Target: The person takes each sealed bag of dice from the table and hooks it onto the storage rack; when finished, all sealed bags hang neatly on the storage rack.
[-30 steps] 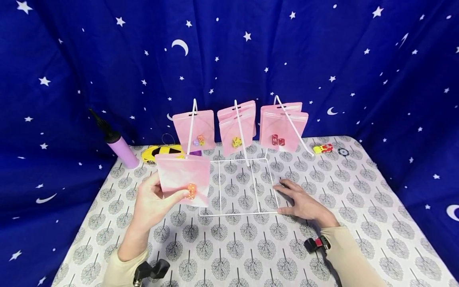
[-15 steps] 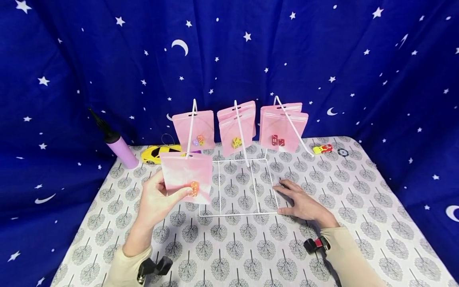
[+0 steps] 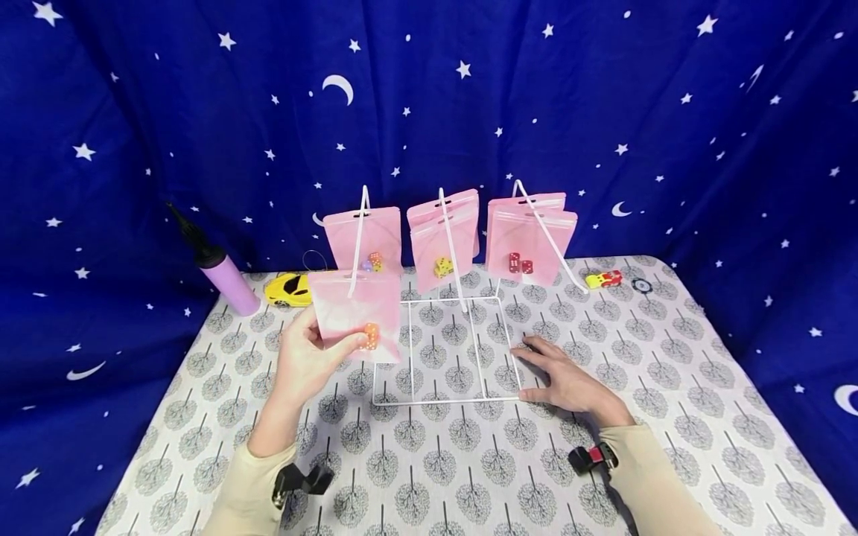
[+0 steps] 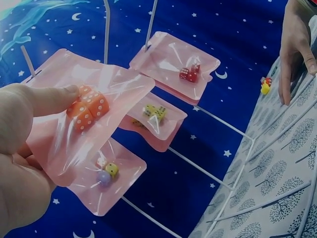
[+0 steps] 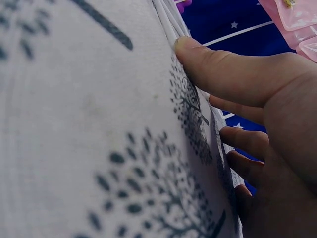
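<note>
My left hand (image 3: pixel 304 365) pinches a pink pouch (image 3: pixel 355 316) holding orange dice (image 3: pixel 371 336), raised just before the white wire rack's (image 3: pixel 445 350) left hook; my right hand (image 3: pixel 563 378) lies flat, fingers straight, pressing the rack's base on the table (image 3: pixel 670 387).

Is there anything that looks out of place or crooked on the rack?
Mostly tidy. One pink pouch with an orange die is not hanging freely: the left hand pinches it at the left hook. The right hand rests flat on the rack base.
</note>
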`<action>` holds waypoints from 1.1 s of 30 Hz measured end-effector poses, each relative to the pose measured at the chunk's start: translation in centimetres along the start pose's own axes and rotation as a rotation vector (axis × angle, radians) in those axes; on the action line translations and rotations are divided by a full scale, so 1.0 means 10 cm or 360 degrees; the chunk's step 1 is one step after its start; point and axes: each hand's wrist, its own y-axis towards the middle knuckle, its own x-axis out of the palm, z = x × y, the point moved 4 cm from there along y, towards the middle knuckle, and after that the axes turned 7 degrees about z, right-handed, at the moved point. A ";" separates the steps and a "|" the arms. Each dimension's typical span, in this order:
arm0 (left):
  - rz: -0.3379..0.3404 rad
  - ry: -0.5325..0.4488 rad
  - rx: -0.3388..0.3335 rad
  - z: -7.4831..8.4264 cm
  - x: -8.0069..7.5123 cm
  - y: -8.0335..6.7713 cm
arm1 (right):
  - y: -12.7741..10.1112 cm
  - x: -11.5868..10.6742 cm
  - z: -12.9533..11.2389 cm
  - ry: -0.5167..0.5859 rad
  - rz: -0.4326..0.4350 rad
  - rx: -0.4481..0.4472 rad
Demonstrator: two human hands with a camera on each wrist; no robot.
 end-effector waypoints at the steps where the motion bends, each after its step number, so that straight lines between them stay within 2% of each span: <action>1: 0.0001 -0.0004 0.0001 -0.01 0.01 0.02 | 0.00 0.00 0.00 0.0001 0.0000 0.0001; 9: 0.0045 0.0013 -0.0005 -0.09 0.07 0.17 | 0.00 0.00 0.00 0.0005 0.0000 0.0002; 16: 0.0072 -0.0011 0.0040 -0.13 0.14 0.31 | -0.01 -0.01 0.00 0.0003 0.0004 0.0005; 29: 0.0130 0.0052 0.0007 -0.22 0.21 0.58 | -0.01 -0.01 0.00 -0.0005 0.0015 -0.0007; 33: 0.0132 0.0098 -0.0013 -0.16 0.24 0.63 | -0.01 -0.02 0.00 -0.0003 0.0021 -0.0010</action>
